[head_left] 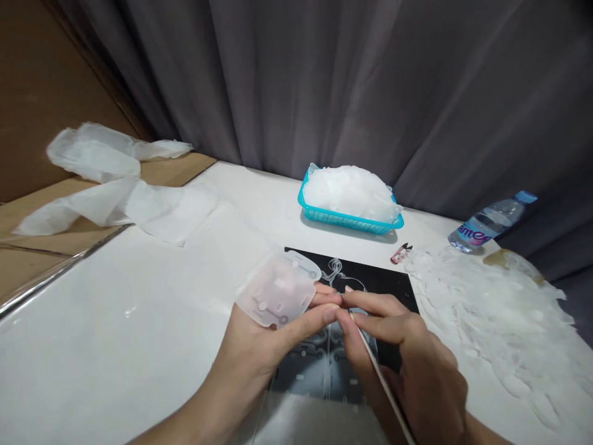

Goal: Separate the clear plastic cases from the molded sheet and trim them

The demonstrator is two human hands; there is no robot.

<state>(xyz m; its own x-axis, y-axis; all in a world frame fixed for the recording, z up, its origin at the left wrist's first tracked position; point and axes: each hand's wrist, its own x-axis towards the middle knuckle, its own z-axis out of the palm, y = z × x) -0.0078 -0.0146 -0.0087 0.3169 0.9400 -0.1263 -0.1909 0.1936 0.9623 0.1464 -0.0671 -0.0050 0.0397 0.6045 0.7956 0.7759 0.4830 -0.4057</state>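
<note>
My left hand (pixel 273 346) has its fingers closed on a translucent, milky sheet piece (pixel 282 290) with small slots and round holes. Part of this piece drapes over the back of the fingers. Opposite it, my right hand (pixel 407 346) is pinched, its fingertips meeting those of the left. A thin white strip (pixel 382 380) runs from the right fingertips down to the bottom edge. What lies exactly between the touching fingertips is hidden. Beneath both hands is a black mat (pixel 389 284), bearing a clear sheet (pixel 310 374) with moulded outlines and slots.
A blue basket (pixel 352 221) heaped with white translucent pieces stands at the back. Small pink-and-black snips (pixel 401 253) lie near a water bottle (pixel 493 222). Translucent scraps (pixel 514 327) cover the right side. At left, filmy sheets (pixel 115 201) rest partly on cardboard (pixel 28 259).
</note>
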